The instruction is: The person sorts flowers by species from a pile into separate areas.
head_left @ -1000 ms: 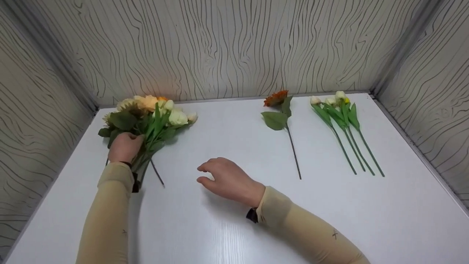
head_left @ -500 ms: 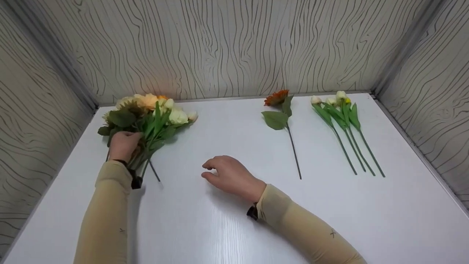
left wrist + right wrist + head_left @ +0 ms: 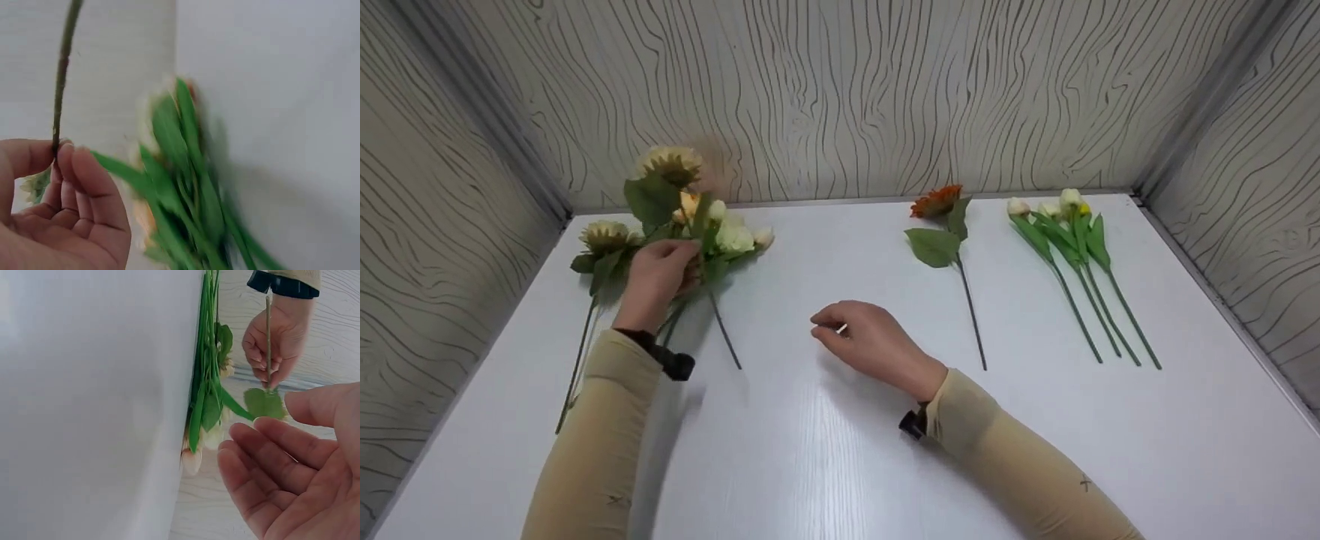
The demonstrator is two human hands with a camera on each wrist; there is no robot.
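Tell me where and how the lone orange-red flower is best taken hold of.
Probably the bare stem, below the leaves. Come down from above on the near side and pinch across its width: the stem is thin, straight and uncovered, running roughly front to back, whereas the bloom lies at the far end, close to the back wall.

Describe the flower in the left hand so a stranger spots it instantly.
On the white table, at left, lie clustered flowers, the left hand by them. It pinches a pale cream flower with broad green leaves. Unlike its neighbours, its head shows wholly against the patterned wall in the head view.
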